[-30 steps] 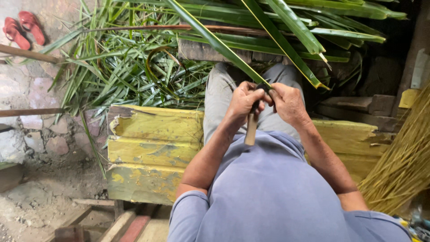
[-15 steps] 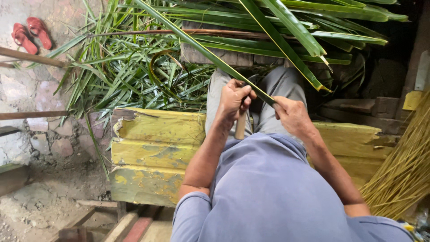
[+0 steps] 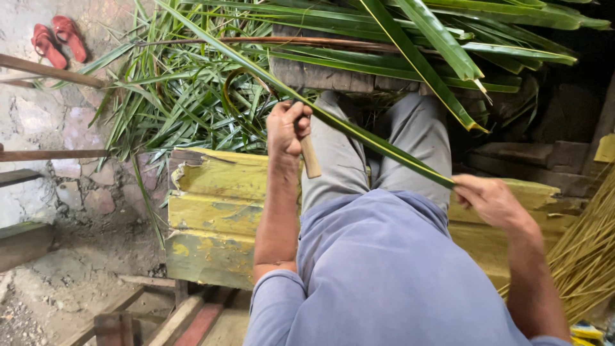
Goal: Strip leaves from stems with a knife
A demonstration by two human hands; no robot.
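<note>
My left hand [image 3: 287,127] grips a knife with a pale wooden handle [image 3: 311,157], the handle pointing down toward my lap, the blade hidden against a long green palm leaf [image 3: 359,134]. That leaf runs diagonally from the upper left down to my right hand [image 3: 490,198], which pinches its lower end near my right knee. I sit on a worn yellow wooden bench [image 3: 214,211], in grey trousers and a blue shirt.
A heap of cut green leaflets [image 3: 186,102] lies on the ground ahead. Broad palm fronds [image 3: 448,38] arch overhead. A bundle of yellow leaf ribs [image 3: 589,256] leans at the right. Red sandals [image 3: 56,40] sit at top left, wooden poles at the left.
My hands, close together over my lap before, have drawn apart: the left with the knife moved up and left along the leaf, the right pulled the leaf end down and right.
</note>
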